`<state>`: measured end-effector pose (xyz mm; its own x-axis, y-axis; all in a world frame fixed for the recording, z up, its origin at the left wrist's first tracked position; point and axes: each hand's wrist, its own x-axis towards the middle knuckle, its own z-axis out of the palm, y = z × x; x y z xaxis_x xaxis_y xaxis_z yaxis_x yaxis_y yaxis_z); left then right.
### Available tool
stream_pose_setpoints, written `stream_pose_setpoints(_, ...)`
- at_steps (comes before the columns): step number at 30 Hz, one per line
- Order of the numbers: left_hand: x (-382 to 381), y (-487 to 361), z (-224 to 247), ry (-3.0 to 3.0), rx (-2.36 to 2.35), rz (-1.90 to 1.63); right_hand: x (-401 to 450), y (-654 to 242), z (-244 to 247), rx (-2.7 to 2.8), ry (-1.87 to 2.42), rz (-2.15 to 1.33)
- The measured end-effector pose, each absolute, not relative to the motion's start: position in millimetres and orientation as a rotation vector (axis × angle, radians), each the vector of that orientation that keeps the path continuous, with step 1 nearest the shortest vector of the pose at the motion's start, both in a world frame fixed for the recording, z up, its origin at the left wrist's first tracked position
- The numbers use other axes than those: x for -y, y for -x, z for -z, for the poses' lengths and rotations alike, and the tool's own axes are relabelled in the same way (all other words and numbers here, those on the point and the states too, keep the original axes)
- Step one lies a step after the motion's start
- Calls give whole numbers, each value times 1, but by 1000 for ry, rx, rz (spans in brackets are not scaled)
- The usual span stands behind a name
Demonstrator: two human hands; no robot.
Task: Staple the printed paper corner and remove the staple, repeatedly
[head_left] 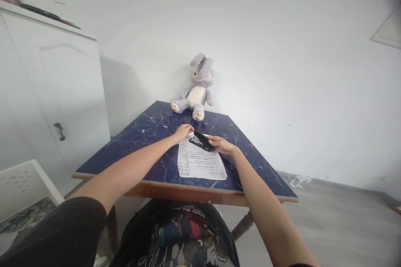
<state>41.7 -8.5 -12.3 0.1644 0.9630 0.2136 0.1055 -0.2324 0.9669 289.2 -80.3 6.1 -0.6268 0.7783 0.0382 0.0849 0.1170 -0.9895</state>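
Observation:
A flat black case (201, 141) with a pale grey patch on its front is tilted over the upper part of a printed sheet of paper (202, 164). I cannot make out exactly what kind of case it is. My right hand (221, 144) is closed around its right end, thumb on top. At its upper left is my left hand (184, 132), with fingers drawn together at the paper's top edge. Whatever those fingertips pinch is too small to make out. The sheet lies on the blue marble-patterned table (134, 144) near its front edge.
A grey plush rabbit (197, 91) sits at the table's far edge against the wall. To the left stand a white cabinet (69, 79) and a white perforated chair or basket (19, 179). Clear plastic packaging (300, 181) lies on the floor at right.

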Motion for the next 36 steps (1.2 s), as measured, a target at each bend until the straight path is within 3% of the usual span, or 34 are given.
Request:
stream_pose_setpoints(4, 9, -43, 11, -1454, -1032, -1203, 79, -299, -3, 1749, 732, -1703)
stream_pose_setpoints(10, 5, -44, 14, -1416, -986, -1219, 78, -296, -2, 1792, 792, -1573)
stream_pose_setpoints(17, 3, -46, 15, -1454, -946, -1182, 76, -273, 0, 2164, 995, -845)
stream_pose_setpoints(23, 6, -49, 12, -1449, -914, -1171, 72, -271, 0, 2215, 1090, -502)
stream_pose_setpoints(31, 16, -46, 6, -1230, -835, -1183, 86, -260, -8, 2435, 1089, 401)
stream_pose_setpoints(36, 12, -42, 5, -1094, -838, -1202, 90, -250, -12, 2535, 1068, 674)
